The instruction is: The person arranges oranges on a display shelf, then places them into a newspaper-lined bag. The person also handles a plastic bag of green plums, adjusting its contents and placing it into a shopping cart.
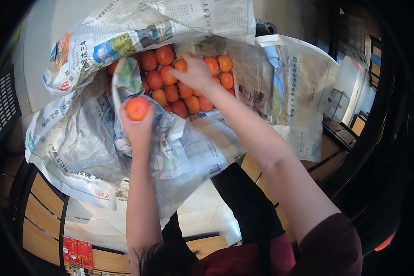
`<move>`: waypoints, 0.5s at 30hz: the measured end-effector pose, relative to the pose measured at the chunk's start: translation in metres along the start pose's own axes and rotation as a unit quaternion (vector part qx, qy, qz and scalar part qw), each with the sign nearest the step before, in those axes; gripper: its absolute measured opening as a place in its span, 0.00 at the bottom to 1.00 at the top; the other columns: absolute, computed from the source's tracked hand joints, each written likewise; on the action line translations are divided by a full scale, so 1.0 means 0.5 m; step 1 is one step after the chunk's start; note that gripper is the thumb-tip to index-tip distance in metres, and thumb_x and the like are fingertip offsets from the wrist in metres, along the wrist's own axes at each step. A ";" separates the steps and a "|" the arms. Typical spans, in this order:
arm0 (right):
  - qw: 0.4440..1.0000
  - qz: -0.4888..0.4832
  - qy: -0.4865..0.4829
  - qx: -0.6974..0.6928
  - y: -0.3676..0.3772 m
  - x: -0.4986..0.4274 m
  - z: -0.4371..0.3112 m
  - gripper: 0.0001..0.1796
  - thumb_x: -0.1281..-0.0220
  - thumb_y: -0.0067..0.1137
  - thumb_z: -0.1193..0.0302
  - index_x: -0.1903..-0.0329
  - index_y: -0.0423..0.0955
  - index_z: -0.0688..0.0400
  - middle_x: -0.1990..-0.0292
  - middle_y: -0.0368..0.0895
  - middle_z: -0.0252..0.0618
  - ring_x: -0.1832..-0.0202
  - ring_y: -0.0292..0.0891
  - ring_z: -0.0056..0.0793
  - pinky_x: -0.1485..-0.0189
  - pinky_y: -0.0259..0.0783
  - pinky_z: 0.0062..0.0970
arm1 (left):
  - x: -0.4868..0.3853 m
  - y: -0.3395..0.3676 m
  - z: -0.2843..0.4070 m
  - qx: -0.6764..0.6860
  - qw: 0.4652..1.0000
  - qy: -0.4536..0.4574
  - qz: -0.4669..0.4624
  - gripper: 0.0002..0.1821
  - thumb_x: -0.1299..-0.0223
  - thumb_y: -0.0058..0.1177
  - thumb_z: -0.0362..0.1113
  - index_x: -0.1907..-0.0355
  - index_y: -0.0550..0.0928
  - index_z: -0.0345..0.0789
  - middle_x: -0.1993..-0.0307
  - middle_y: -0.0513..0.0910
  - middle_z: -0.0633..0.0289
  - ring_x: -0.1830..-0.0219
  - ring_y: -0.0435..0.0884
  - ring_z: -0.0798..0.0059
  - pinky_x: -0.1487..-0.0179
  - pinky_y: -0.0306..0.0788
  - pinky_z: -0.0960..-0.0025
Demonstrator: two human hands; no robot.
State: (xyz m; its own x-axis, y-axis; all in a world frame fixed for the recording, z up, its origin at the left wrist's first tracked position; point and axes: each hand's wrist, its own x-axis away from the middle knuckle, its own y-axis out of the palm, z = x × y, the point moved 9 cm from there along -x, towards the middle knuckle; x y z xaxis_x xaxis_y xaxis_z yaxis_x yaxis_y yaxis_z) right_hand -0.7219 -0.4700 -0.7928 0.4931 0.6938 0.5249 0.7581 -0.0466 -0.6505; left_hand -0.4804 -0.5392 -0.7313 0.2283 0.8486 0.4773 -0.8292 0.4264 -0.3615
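Observation:
Several orange-red round fruits, which look like persimmons or tomatoes (171, 93), lie close together in a container lined with newspaper (296, 86). My left hand (136, 120) holds one such fruit (138, 108) above the crumpled newspaper, left of the others. My right hand (193, 74) reaches into the container from the right, its thumb and fingers around an orange fruit (180, 65) that sits among the rest. Whether that fruit is lifted cannot be told. Newspaper sheets spread outward on all sides and hide the container's walls.
A black plastic crate (5, 100) stands at the far left. Wooden slatted shelves (43, 207) are at the lower left, with red packages (77, 253) beside them. More slatted shelving stands at the right, near a grey basket (334, 103). Pale floor tiles (200, 214) show below the newspaper.

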 end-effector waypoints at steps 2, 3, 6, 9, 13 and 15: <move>0.999 -0.021 -0.015 0.030 0.031 -0.074 -0.032 0.43 0.49 0.69 0.51 0.31 0.64 0.49 0.32 0.63 0.49 0.32 0.64 0.48 0.36 0.70 0.41 | -0.007 -0.049 -0.022 0.003 0.997 -0.017 0.072 0.35 0.53 0.74 0.34 0.42 0.71 0.33 0.46 0.75 0.57 0.47 0.75 0.68 0.40 0.70 0.68; 0.998 -0.039 -0.011 0.048 0.057 -0.094 -0.047 0.47 0.50 0.70 0.52 0.28 0.60 0.47 0.27 0.55 0.49 0.28 0.59 0.49 0.33 0.67 0.42 | -0.007 -0.065 -0.028 -0.001 0.995 -0.018 0.096 0.36 0.53 0.74 0.34 0.41 0.71 0.33 0.46 0.74 0.57 0.47 0.75 0.68 0.39 0.69 0.68; 0.987 -0.102 0.045 0.119 0.139 -0.118 -0.076 0.55 0.52 0.73 0.53 0.23 0.51 0.41 0.22 0.39 0.47 0.24 0.47 0.56 0.29 0.61 0.54 | -0.003 -0.084 -0.046 -0.004 0.992 -0.027 0.120 0.37 0.54 0.75 0.35 0.41 0.71 0.33 0.45 0.74 0.56 0.45 0.74 0.67 0.38 0.69 0.67; 0.975 -0.086 0.135 0.155 0.168 -0.119 -0.080 0.58 0.54 0.74 0.51 0.22 0.48 0.40 0.22 0.35 0.49 0.24 0.43 0.59 0.31 0.57 0.65 | 0.007 -0.084 -0.066 0.007 0.990 -0.051 0.130 0.37 0.53 0.75 0.35 0.41 0.71 0.33 0.44 0.73 0.56 0.45 0.74 0.66 0.38 0.68 0.67; 0.967 -0.061 0.173 0.179 0.170 -0.125 -0.087 0.60 0.58 0.77 0.50 0.23 0.50 0.41 0.23 0.40 0.50 0.25 0.45 0.59 0.34 0.58 0.67 | 0.024 -0.078 -0.080 0.010 0.990 -0.069 0.123 0.37 0.53 0.75 0.35 0.41 0.71 0.33 0.44 0.73 0.56 0.45 0.74 0.67 0.39 0.69 0.66; 0.966 -0.046 0.181 0.178 0.169 -0.128 -0.087 0.60 0.60 0.78 0.48 0.24 0.52 0.41 0.24 0.43 0.50 0.26 0.46 0.59 0.33 0.60 0.60 | 0.031 -0.070 -0.082 -0.002 0.991 -0.075 0.107 0.37 0.53 0.75 0.35 0.41 0.71 0.33 0.44 0.73 0.56 0.45 0.74 0.67 0.40 0.70 0.66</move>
State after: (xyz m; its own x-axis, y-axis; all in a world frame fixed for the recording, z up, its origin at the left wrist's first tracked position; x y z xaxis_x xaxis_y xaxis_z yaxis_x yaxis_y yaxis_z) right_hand -0.6710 -0.5496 -0.8573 0.5965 0.3839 0.7048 0.6426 0.2977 -0.7060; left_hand -0.4268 -0.5281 -0.7439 -0.0322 0.8638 0.5027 -0.8478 0.2428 -0.4715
